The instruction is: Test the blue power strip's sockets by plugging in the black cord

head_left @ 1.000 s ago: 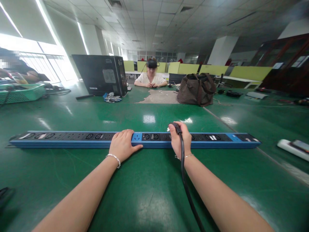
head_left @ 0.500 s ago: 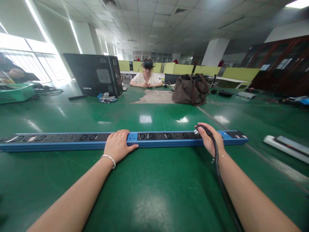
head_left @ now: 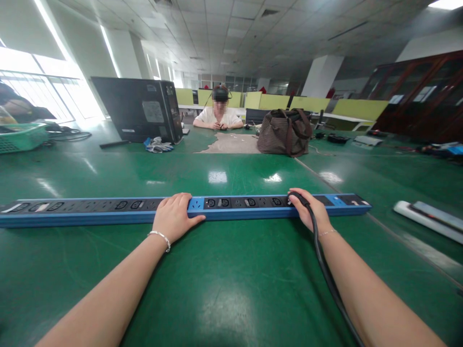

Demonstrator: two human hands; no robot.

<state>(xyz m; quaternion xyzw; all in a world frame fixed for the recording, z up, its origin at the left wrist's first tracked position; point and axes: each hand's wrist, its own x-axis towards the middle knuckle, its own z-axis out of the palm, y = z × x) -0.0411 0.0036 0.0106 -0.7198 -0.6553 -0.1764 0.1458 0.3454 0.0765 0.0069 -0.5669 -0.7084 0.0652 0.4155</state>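
The left hand lies flat on the long blue power strip, thumb wide, well in from the far edge of the tabletop, and the right hand pinches a black plug over it (I can't tell if it is pushed in); pressing the strip down and keeping the plug straight should work best. Toward the far left corner sits a green basket, too blurry inside to name things, and near the far edge a brown bag hides its insides.

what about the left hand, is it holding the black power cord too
No, the left hand rests on the blue multi-outlet power strip, while the black power cord is held in the right hand.
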